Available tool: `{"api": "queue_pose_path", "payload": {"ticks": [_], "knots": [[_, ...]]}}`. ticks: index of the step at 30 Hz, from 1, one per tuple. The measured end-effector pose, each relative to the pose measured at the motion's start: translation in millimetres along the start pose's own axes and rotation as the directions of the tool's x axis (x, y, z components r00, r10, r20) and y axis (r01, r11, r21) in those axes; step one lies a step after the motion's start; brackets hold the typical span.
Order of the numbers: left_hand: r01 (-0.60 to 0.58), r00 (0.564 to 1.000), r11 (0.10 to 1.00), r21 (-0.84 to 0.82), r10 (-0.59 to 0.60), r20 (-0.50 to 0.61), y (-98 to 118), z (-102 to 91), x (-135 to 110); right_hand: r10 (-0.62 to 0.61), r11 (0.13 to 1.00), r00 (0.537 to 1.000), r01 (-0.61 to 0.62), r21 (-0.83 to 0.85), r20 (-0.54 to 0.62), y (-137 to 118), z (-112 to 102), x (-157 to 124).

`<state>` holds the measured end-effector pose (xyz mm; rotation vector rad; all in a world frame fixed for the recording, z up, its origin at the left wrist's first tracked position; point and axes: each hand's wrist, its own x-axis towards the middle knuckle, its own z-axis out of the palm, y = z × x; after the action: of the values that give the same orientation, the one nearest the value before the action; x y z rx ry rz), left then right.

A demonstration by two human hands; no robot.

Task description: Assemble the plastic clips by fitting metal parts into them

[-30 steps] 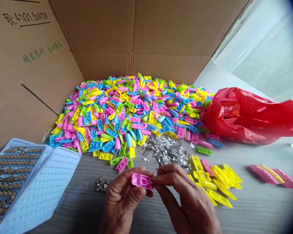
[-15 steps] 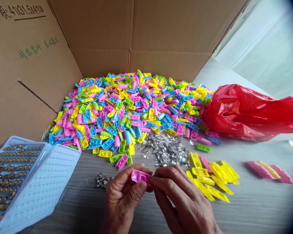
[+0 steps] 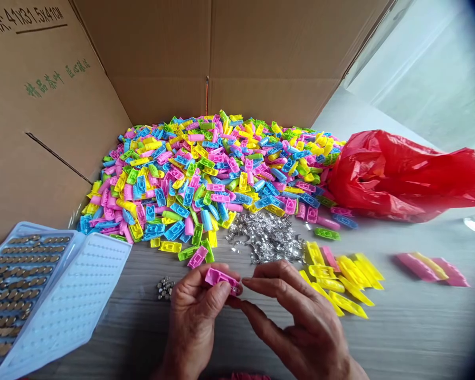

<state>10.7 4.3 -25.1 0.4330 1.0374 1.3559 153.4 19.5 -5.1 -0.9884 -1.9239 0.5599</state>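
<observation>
My left hand [image 3: 193, 316] pinches a pink plastic casing [image 3: 216, 277] between thumb and fingers, its hollow side facing up toward me. A small shiny bit shows at the casing's right end, too small to name. Beside that end is my right hand [image 3: 301, 311], its thumb and index finger spread apart with nothing visible between them; the fingertips are close to the casing, and whether they touch it I cannot tell. Just beyond both hands lies a heap of small shiny metal clips [image 3: 267, 237]. Small round silver cells [image 3: 165, 288] sit left of my left hand.
A large pile of pink, blue, yellow and green casings [image 3: 206, 174] lies against the cardboard box [image 3: 269, 47]. At left is an opened blister tray [image 3: 69, 295] with rows of button cells. Yellow pieces [image 3: 348, 279], pink-and-yellow pieces [image 3: 431, 268] and a red plastic bag [image 3: 404, 179] are at right.
My right thumb and index finger have spread apart and drawn back from the casing's right end. The casing has shifted slightly left and up in my left hand. The view has moved a little.
</observation>
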Motion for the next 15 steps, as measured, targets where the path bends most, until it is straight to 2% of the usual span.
{"api": "queue_pose_path", "payload": {"ticks": [9,15], "knots": [[0.05,0.997,0.998,0.028,-0.048,-0.061,-7.7,-6.6,2.0,-0.017,0.999,1.0,0.016,-0.045,-0.012,7.6,18.9,-2.0],[0.083,0.996,0.986,0.142,-0.078,-0.042,-4.2,-1.8,-4.3,-0.018,1.0,0.999,0.018,-0.026,0.027,12.0,9.0,-7.4]]}}
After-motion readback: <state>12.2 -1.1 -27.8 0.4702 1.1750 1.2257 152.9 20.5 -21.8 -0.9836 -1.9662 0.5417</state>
